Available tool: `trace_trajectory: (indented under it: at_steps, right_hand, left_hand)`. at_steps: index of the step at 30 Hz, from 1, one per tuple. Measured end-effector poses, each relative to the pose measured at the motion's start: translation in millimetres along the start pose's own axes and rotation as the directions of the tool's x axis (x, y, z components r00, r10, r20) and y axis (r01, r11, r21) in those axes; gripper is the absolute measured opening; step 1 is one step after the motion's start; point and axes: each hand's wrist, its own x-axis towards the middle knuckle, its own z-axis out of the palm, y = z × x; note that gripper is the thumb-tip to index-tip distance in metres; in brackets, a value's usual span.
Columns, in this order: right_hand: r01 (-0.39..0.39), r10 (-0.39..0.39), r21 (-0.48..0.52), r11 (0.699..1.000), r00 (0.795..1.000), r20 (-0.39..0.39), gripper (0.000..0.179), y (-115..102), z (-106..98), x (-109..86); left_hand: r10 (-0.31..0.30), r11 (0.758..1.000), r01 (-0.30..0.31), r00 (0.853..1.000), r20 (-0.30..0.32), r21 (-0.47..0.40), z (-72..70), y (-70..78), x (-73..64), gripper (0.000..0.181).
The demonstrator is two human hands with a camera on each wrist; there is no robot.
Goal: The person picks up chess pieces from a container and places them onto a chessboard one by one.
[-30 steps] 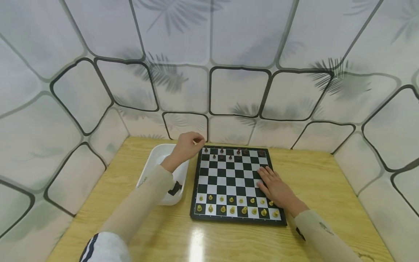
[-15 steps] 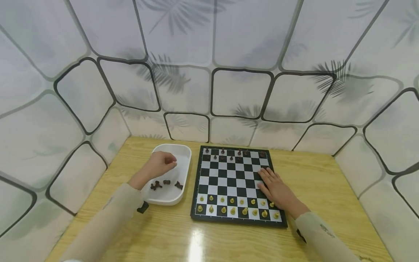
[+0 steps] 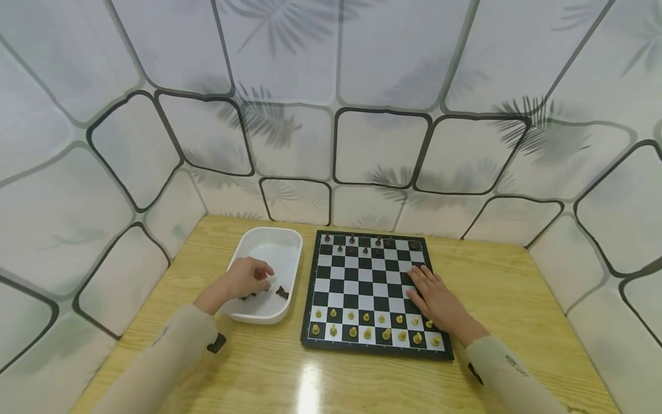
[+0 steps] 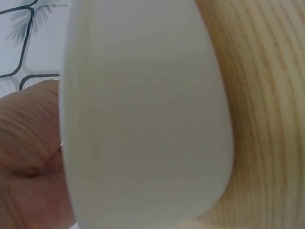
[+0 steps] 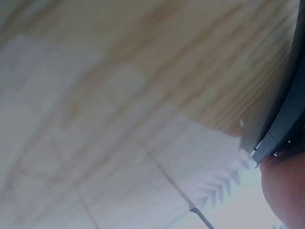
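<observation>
a dark chess piece lies in the white tray, toward its near right corner; other dark bits are half hidden by my left hand. its fingers are bent down over the tray — whether the tips pinch anything, i cannot tell (the left wrist view is mostly the tray's outer wall). best, i think, to take one piece by its body and lift it clear of the rim. just right of the tray is the chessboard. my right hand lies with fingers extended over its right edge — light pressure should spare the yellow pieces close by. the far rows hold gapped dark pieces.
</observation>
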Motion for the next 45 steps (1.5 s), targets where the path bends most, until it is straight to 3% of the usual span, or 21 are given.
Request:
trace_trajectory:
  at_steps: [7,12,20,34,45]
  right_hand:
    - [-0.002,0.002,0.002,1.0,1.0,0.005,0.062,0,-1,1.2]
    - [-0.005,0.005,0.007,1.0,1.0,0.004,0.062,-2,-3,2.0]
    - [-0.004,0.004,0.007,1.0,1.0,0.004,0.062,-2,-3,1.5]
    - [-0.018,0.018,-0.006,1.0,1.0,0.006,0.062,-3,-2,0.6]
    - [-0.013,0.013,-0.012,1.0,1.0,-0.004,0.062,-3,-3,-0.2]
  left_hand:
    - [0.058,0.997,-0.058,0.998,-0.003,0.06,10.3,-9.4,-0.8,0.019]
    - [0.042,0.996,-0.041,0.999,-0.007,0.077,12.3,-12.5,-0.9,0.015]
    - [0.068,0.993,-0.064,0.997,-0.043,0.098,14.3,-14.9,-0.6,0.007]
    - [0.037,0.995,-0.027,0.994,-0.107,0.093,18.7,-10.0,2.7,0.013]
    - [0.042,0.998,-0.029,0.973,-0.226,0.057,23.4,-10.3,1.8,0.021]
